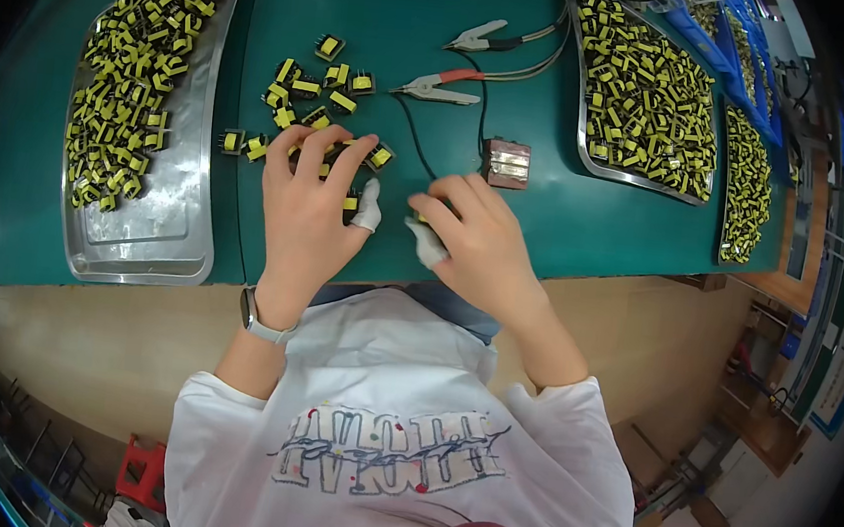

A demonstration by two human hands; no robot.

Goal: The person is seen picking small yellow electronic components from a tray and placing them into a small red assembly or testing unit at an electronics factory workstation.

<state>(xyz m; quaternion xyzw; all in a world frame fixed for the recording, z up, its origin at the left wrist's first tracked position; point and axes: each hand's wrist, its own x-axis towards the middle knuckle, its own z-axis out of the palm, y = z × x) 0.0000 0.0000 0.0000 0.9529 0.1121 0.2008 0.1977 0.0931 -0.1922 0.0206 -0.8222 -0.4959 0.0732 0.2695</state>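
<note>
Small yellow-and-black transformers (343, 103) with metal pins lie loosely grouped on the green table. My left hand (311, 176) rests over the near part of this group, its fingers spread and bent across several of them. One transformer (350, 204) shows beside its thumb, which wears a white cover. To the right, my right hand (477, 236) pinches a transformer (422, 217) between thumb and fingers; only a yellow bit of it shows. A white cover wraps that thumb too. Beyond the right hand sits a small brown block (506, 163) with silvery bars on top, a dark cable beside it.
A metal tray (189, 168) partly filled with transformers stands at the left. Another full tray (640, 179) is at the right, with a narrower one (723, 230) past it. Two clip leads, one red-handled clip (442, 89) and one black-handled clip (480, 38), lie at the back middle.
</note>
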